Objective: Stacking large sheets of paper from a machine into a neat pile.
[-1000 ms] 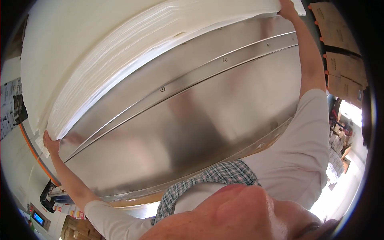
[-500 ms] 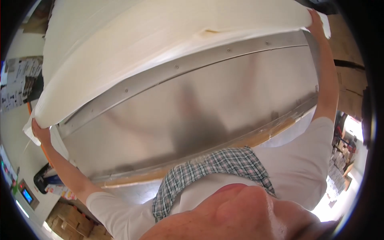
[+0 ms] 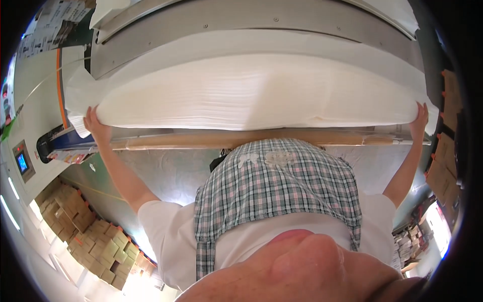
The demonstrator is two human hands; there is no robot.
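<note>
A wide, thick stack of thin white sheets, soft-looking and many-layered, spans the metal table in front of me. At its left end, my left hand is closed round the near corner, beside loose white edges that hang out. The opposite near corner is gripped by my right hand, fingers wrapped on the edge. Between my hands the front edge sags toward my body. Paler, thinner sheet material shows along the back and at both ends of the stack. I cannot tell whether the sheets are foam or cloth.
Behind the stack runs a metal strip with screws. A brown front rail lies between the stack and my checked apron. On the left stands a white machine cabinet with a small screen; cardboard boxes are piled lower left and at right.
Both hands have come down and toward me with the white stack, from raised and tilted to level near the front rail. The metal surface beneath is now mostly covered.
</note>
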